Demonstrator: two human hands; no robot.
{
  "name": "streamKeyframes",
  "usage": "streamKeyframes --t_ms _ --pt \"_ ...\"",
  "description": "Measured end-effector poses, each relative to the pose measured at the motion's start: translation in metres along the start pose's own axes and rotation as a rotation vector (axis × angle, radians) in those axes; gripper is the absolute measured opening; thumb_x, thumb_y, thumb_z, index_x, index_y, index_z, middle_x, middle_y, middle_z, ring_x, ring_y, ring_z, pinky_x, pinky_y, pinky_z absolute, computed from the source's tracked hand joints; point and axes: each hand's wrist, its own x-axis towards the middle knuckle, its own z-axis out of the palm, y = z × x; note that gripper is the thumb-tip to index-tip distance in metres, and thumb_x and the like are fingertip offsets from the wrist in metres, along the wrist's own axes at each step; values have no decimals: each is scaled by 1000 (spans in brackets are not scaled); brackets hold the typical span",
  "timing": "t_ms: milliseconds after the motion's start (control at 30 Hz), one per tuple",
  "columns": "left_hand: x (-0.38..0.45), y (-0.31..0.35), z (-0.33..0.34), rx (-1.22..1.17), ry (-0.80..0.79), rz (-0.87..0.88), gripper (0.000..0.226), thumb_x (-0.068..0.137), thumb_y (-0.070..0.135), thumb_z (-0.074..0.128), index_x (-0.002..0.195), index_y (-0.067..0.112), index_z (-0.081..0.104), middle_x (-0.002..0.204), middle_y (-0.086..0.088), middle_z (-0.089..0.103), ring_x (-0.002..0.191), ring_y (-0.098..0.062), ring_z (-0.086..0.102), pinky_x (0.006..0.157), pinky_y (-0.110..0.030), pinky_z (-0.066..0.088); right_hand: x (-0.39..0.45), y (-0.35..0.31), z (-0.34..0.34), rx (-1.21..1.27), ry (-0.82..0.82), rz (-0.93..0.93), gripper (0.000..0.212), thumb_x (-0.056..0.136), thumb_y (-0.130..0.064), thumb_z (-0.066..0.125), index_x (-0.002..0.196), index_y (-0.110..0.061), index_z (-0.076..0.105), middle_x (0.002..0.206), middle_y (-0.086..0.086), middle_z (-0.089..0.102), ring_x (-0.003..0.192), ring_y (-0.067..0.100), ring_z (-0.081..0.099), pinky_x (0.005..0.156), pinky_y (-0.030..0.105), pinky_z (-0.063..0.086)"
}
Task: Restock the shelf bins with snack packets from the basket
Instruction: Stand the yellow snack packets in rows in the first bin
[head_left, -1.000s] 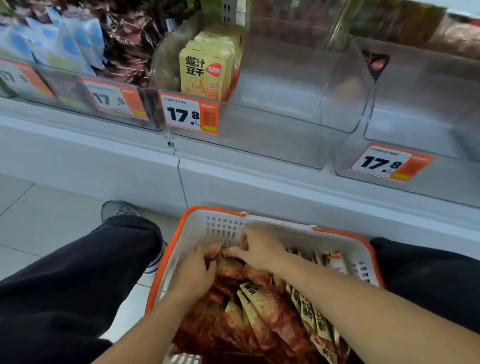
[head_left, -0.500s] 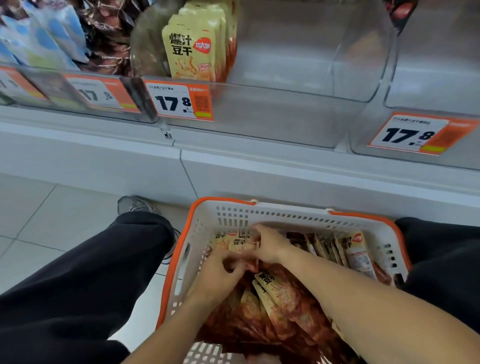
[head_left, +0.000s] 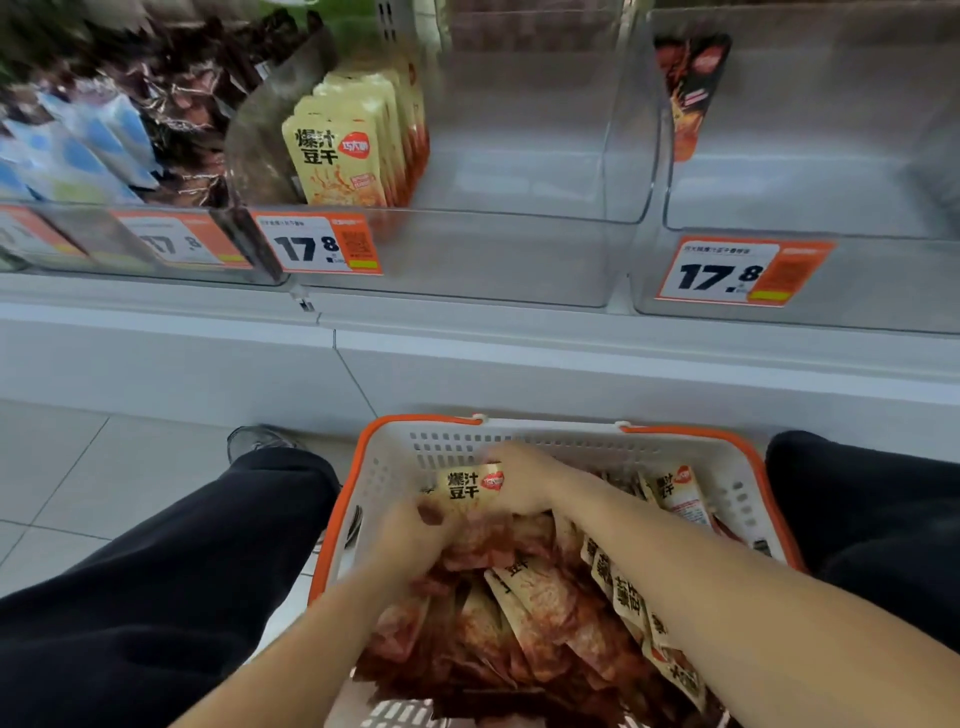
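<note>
A white basket with an orange rim (head_left: 395, 467) sits on the floor between my knees, full of yellow and red snack packets (head_left: 540, 613). Both my hands are inside it at its far left end. My left hand (head_left: 410, 535) and my right hand (head_left: 524, 480) together grip a small stack of yellow packets (head_left: 465, 486), raised upright above the pile. On the shelf above, a clear bin (head_left: 493, 254) holds a short row of matching yellow packets (head_left: 348, 150) at its left side.
A second clear bin (head_left: 857, 291) to the right holds one dark red packet (head_left: 688, 88) against its left wall. Bins of blue and brown packets (head_left: 93, 150) fill the left. Orange price tags (head_left: 319, 244) front each bin. My dark-trousered legs flank the basket.
My hands have gathered yellow packets at the basket's far left and lifted them upright, so the front label now shows. The camera has tilted and the shelf sits lower in view.
</note>
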Motion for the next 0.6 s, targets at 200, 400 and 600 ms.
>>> streamKeyframes --t_ms 200,400,600 --pt "2 65 -89 74 -43 154 17 88 23 75 90 10 64 88 -5 71 81 -18 65 77 -32 51 -28 -54 -72 205 65 -121 21 84 -35 78 92 -22 65 90 -3 69 83 19 69 69 28 53" --pt "-17 136 -179 -18 -6 331 12 89 16 72 98 8 70 91 -3 74 77 -10 67 62 -16 50 -58 -119 -127 407 160 -266 21 89 -15 74 106 -5 67 89 7 74 76 17 72 73 36 59" --pt "-13 158 -200 -262 317 665 10 92 12 69 89 22 70 87 -5 74 77 -14 69 71 -28 57 -70 -166 -153 487 573 -444 8 85 -18 78 89 -22 72 81 5 74 66 17 70 67 41 59"
